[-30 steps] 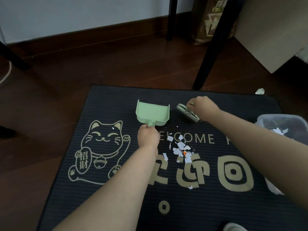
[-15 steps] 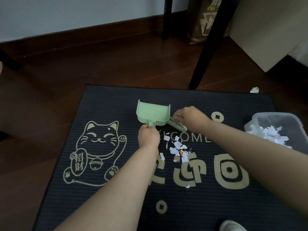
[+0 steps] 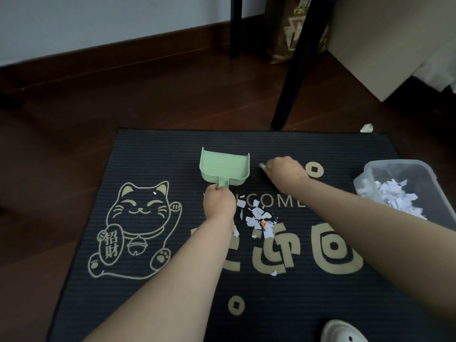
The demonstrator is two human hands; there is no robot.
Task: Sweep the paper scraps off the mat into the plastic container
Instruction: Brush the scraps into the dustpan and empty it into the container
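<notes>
A black welcome mat (image 3: pixel 158 159) with a gold cat lies on the wooden floor. My left hand (image 3: pixel 219 200) grips the handle of a light green dustpan (image 3: pixel 224 169), whose mouth faces away from me. My right hand (image 3: pixel 286 170) holds a small green brush (image 3: pixel 262 166), mostly hidden under the fingers, just right of the dustpan. A cluster of white paper scraps (image 3: pixel 257 219) lies on the mat between my forearms, nearer to me than the dustpan. A clear plastic container (image 3: pixel 385 166) with several scraps inside stands at the mat's right edge.
A black table leg (image 3: pixel 293 77) meets the floor just beyond the mat's far edge. A brown bag (image 3: pixel 288 30) and a beige panel (image 3: pixel 385 40) stand behind it. One crumpled scrap (image 3: pixel 367 128) lies off the mat, far right. A white shoe (image 3: pixel 343 332) shows at the bottom.
My right hand drew the brush left toward the dustpan's side; the brush is now mostly hidden under the hand. The dustpan and my left hand stayed put.
</notes>
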